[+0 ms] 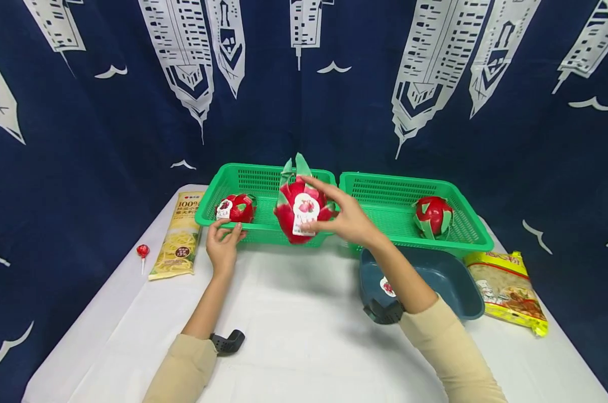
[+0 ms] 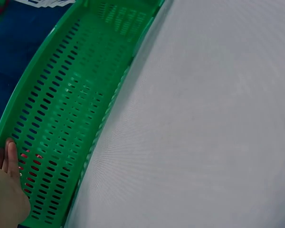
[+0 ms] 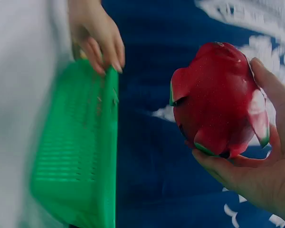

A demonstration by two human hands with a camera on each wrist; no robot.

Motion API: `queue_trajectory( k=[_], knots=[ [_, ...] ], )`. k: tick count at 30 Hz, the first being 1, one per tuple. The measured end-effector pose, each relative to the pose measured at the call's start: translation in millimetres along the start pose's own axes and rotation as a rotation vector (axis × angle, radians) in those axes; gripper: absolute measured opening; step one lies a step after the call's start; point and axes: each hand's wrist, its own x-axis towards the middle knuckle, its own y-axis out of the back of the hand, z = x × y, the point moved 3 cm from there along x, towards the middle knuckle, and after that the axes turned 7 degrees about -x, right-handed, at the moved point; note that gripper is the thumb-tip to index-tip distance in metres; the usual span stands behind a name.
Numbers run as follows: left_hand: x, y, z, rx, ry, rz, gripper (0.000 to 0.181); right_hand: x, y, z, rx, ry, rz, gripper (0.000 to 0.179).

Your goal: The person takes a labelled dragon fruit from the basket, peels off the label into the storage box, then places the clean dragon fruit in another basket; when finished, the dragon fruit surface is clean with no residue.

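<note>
My right hand [image 1: 353, 219] grips a red dragon fruit [image 1: 286, 217] with green leafy tips and a white label, raised above the left green basket [image 1: 263, 236]. In the right wrist view, fingers and thumb curl round that same dragon fruit [image 3: 218, 95], away from the basket. At the basket's front left rim, my left hand [image 1: 222, 249] holds the edge, its fingers hooked over it, as the left wrist view [image 2: 9, 161] also shows. A second dragon fruit [image 1: 241, 209] lies inside, just behind those fingers. Another dragon fruit [image 1: 434, 215] sits in the right green basket [image 1: 384, 196].
A dark blue basin [image 1: 435, 268] stands before the right basket, with a round fruit sticker [image 1: 387, 287] visible in it. A yellow-edged food bag [image 1: 508, 288] lies to its right. On the left lie a noodle packet [image 1: 178, 238] and a red lollipop [image 1: 143, 251].
</note>
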Motion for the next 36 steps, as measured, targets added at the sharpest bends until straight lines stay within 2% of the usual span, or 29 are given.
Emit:
queue_trajectory(
  k=[3, 7, 10, 12, 17, 21, 25, 30, 36],
  knots=[
    [-3.1, -0.5, 7.2, -0.014, -0.002, 0.005, 0.044, -35.4, -13, 7, 0.008, 0.022, -0.059, 0.081],
    [-5.9, -0.8, 10.5, 0.009, -0.003, 0.003, 0.042, -78.9, -34, 32, -0.018, -0.038, -0.126, 0.082],
    [-6.5, -0.5, 9.7, 0.022, 0.002, -0.001, 0.043, -101.8, -48, 44, -0.046, -0.080, -0.175, 0.081],
    [-4.4, 1.8, 4.5, 0.014, 0.002, 0.000, 0.043, -109.5, -56, 53, -0.047, -0.095, -0.207, 0.081],
    [0.3, 8.2, -8.5, 0.012, -0.018, 0.010, 0.044, -110.6, -76, 75, -0.032, -0.102, -0.258, 0.079],
    [-1.7, 7.5, -8.9, 0.014, -0.003, 0.016, 0.044, -105.1, -82, 85, -0.028, -0.118, -0.263, 0.078],
    [-4.0, 3.7, -3.1, -0.007, 0.009, 0.003, 0.044, -96.2, -83, 88, -0.071, -0.100, -0.245, 0.082],
    [-4.4, -0.8, 4.8, -0.005, -0.001, -0.014, 0.042, -87.4, -83, 85, -0.162, -0.064, -0.265, 0.097],
    [-0.1, 1.8, -3.3, -0.011, -0.001, -0.012, 0.044, -90.8, -83, 84, -0.225, -0.087, -0.269, 0.103]
  ],
)
